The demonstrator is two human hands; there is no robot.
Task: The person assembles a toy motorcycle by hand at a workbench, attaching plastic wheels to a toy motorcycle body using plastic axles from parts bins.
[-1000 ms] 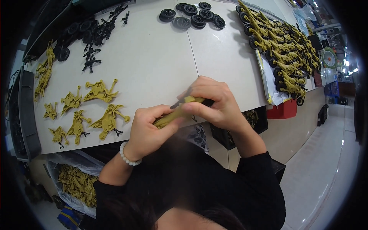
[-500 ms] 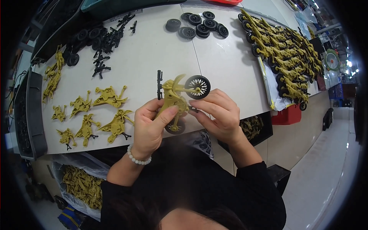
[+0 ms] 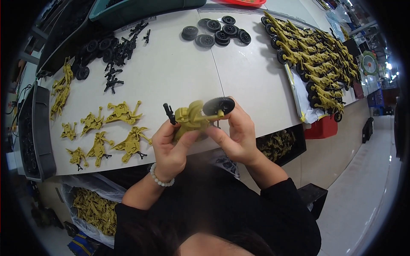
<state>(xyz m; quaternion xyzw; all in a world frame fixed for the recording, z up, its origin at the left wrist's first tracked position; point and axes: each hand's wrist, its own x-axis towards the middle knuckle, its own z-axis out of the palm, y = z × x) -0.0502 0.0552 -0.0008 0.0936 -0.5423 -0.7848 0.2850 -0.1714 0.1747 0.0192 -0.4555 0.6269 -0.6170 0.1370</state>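
Observation:
Both hands hold a toy motorcycle (image 3: 188, 115) with a yellow plastic body, just over the table's front edge. My left hand (image 3: 171, 147) is closed around its left side, the thumb pressed on the body beside a black handlebar piece (image 3: 169, 113). Thumb and fingers of my right hand (image 3: 239, 134) grip it from the right, close under the black spoked wheel (image 3: 218, 106). The lower part of the toy is hidden by my hands. To the left lie several yellow body halves (image 3: 124, 112), some with small black stands fitted.
Loose black wheels (image 3: 229, 30) lie at the back middle, black handlebar parts (image 3: 124, 51) at the back left. Rows of assembled toy motorcycles (image 3: 316, 64) stand at the right. A grey bin (image 3: 37, 128) sits at the left edge; a bag of yellow parts (image 3: 95, 209) is below.
The toy motorcycle has been tilted, so its wheel now shows nearly edge-on. My right hand has shifted its grip, its thumb moving in against the body.

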